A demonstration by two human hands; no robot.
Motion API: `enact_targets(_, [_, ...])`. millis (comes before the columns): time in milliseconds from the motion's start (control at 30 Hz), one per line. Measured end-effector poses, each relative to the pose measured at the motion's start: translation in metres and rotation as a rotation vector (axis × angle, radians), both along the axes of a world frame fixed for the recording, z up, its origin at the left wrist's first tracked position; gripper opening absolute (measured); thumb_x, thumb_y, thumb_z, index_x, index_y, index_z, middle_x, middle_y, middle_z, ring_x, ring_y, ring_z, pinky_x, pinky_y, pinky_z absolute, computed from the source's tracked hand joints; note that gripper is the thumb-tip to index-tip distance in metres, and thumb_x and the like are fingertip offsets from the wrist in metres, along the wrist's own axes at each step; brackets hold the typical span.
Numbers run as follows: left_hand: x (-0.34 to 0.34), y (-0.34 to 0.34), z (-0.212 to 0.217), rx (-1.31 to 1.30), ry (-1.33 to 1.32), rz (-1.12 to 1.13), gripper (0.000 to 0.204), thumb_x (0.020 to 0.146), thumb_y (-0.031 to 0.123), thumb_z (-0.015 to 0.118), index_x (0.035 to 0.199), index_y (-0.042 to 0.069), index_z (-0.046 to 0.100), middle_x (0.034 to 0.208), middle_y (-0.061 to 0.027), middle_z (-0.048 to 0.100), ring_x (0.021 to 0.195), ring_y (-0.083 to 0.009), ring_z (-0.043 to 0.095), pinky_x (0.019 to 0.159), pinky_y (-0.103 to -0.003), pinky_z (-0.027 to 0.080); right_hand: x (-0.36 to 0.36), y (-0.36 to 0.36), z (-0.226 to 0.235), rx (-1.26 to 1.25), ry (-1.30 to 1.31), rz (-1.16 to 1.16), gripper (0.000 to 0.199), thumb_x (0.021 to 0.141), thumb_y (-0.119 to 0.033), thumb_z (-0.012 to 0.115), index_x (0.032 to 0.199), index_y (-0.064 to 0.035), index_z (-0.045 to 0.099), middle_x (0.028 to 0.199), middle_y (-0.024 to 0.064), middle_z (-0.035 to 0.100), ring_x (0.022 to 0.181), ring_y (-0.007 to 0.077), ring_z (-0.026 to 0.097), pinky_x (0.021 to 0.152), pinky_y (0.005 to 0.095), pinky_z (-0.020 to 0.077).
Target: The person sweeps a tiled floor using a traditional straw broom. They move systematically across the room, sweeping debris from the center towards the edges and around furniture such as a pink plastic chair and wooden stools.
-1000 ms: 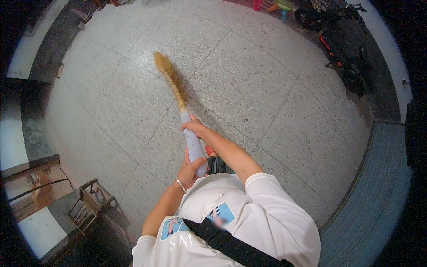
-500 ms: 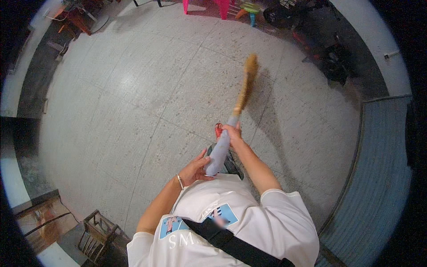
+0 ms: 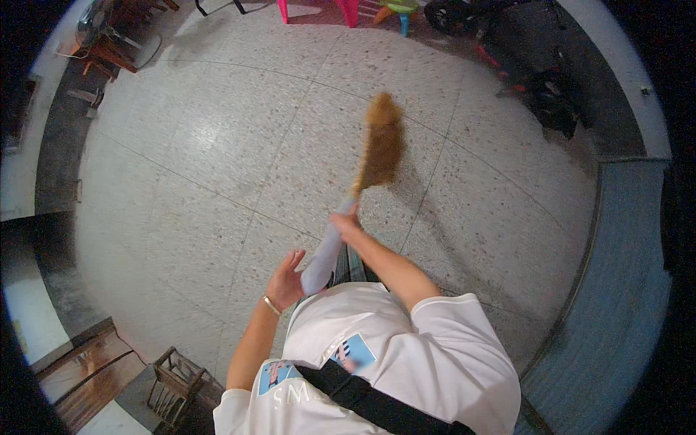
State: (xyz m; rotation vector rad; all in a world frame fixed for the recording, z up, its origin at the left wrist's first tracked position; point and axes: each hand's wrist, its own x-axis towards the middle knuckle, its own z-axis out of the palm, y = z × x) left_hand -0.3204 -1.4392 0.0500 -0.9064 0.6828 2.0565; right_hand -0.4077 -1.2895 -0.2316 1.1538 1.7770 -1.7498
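Observation:
A broom with a pale grey handle slants across my front, its top end close to my waist. Its yellow-brown straw head reaches forward over the floor and is blurred by motion. Partway down the handle, my right hand is closed around it. My left hand lies against the thick top end of the handle, its fingers stretched out rather than wrapped round. A pale bracelet circles the left wrist.
Speckled tiled floor surrounds me. Pink furniture legs and a small green-topped stool stand ahead. A dark wheeled vehicle is at the far right. A wooden chair stands at lower left, a blue-grey ridged panel at right.
Both hands and the broom handle have swung to the left. The straw head has turned and shows its broad side. The red footwear seen beside the handle before is out of sight.

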Motion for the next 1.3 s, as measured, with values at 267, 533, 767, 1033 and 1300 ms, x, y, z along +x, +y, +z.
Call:
enact_targets(267, [-0.017,0.039,0.049,-0.302,0.143,0.057,0.07,0.082,0.013,0.056,0.134,0.018,0.01,0.109,-0.0096,0.044,0.088,-0.0237,0.051,0.068,-0.035,0.051,-0.055,-0.085,0.123,-0.323,-0.005,0.6,0.102,0.051,-0.011,0.069,0.137,-0.0063,0.014,0.113,0.0171,0.049,0.093,0.0253,0.053,0.072,0.0346,0.0464])
enact_targets(533, [-0.04,0.054,0.072,-0.303,0.311,-0.11,0.08,0.08,0.017,0.061,0.137,0.014,0.004,0.109,-0.0115,0.045,0.089,-0.0222,0.053,0.066,-0.035,0.051,-0.073,-0.036,0.137,-0.416,0.112,0.343,0.089,0.056,-0.008,0.067,0.133,-0.004,0.023,0.104,0.0141,0.052,0.084,0.0228,0.054,0.066,0.0346,0.0466])
enact_targets(767, [-0.066,0.035,0.053,-0.224,0.315,-0.291,0.071,0.086,0.03,0.051,0.139,0.017,0.007,0.125,-0.0142,0.04,0.11,-0.0248,0.046,0.09,-0.037,0.04,-0.117,0.074,0.131,-0.154,0.168,0.074,0.095,0.054,-0.006,0.069,0.135,-0.0079,0.019,0.11,0.0156,0.05,0.091,0.0281,0.053,0.068,0.0409,0.0481])
enact_targets(1033, [-0.065,-0.024,0.029,-0.152,0.183,-0.089,0.067,0.085,0.031,0.053,0.138,0.015,0.015,0.119,-0.0154,0.044,0.107,-0.0259,0.048,0.089,-0.037,0.042,-0.218,0.154,0.079,0.132,-0.105,-0.026,0.055,0.058,-0.01,0.069,0.105,-0.0104,0.041,0.089,0.0131,0.051,0.071,0.0281,0.054,0.055,0.0427,0.045])
enact_targets(1300, [-0.039,-0.096,0.0,-0.058,0.005,0.2,0.059,0.084,0.036,0.052,0.133,0.016,0.026,0.113,-0.0138,0.049,0.101,-0.0259,0.052,0.085,-0.039,0.045,-0.231,-0.001,-0.027,0.385,0.096,0.241,0.068,0.062,-0.005,0.066,0.12,-0.0061,0.031,0.095,0.0158,0.05,0.079,0.0263,0.054,0.062,0.0399,0.0453])
